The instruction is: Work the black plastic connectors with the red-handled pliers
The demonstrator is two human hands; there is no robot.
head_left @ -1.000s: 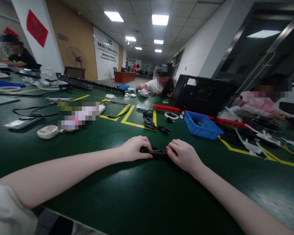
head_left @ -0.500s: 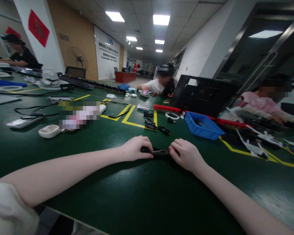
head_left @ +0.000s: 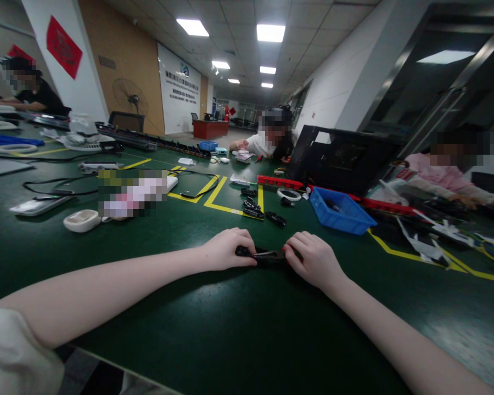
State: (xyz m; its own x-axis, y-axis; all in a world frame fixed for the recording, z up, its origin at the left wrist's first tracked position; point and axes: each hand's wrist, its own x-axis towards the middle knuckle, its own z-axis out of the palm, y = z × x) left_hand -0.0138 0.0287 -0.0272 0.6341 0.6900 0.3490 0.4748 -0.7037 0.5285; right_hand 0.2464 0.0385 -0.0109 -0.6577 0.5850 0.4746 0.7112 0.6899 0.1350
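Note:
My left hand is closed, its thumb and fingers pinching a small black part whose kind I cannot make out. Facing it, my right hand is curled around what look like dark pliers, mostly hidden by the fingers. The slim metal jaws point left and reach the black part, just above the tabletop. Beyond my hands lie several black cable pieces and another black bundle.
A blue bin with dark items inside stands to the right, before a large black panel. A white case and a power bank-like device lie left on the green table. Co-workers sit across and to the right.
Both hands hold nearly the same pose. A little red now shows by my right fingertips; otherwise only a tiny shift of the view is visible.

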